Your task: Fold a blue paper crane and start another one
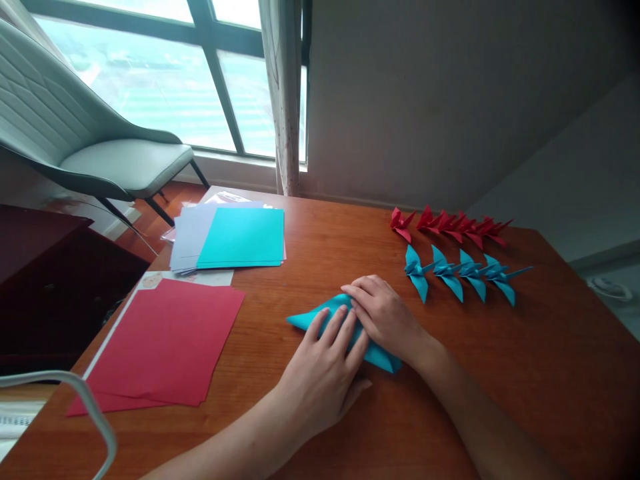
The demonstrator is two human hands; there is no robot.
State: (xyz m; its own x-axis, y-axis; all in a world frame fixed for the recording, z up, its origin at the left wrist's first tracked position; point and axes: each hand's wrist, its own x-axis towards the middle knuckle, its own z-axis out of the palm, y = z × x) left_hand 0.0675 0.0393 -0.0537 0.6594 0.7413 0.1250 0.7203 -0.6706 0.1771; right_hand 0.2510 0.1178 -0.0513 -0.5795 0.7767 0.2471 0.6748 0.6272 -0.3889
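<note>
A folded blue paper (306,319) lies flat on the wooden table (320,227) in front of me. My left hand (320,370) rests on it with fingers stretched flat, pressing it down. My right hand (383,313) lies over the paper's upper edge, fingers extended and pressing along a fold. Most of the paper is hidden under both hands; only its left tip and lower right corner show.
A row of several blue paper cranes (463,273) and a row of red ones (450,225) sit at the right back. Red sheets (165,343) lie at the left, a turquoise stack (243,238) over grey sheets behind them. A grey chair (90,147) stands by the window.
</note>
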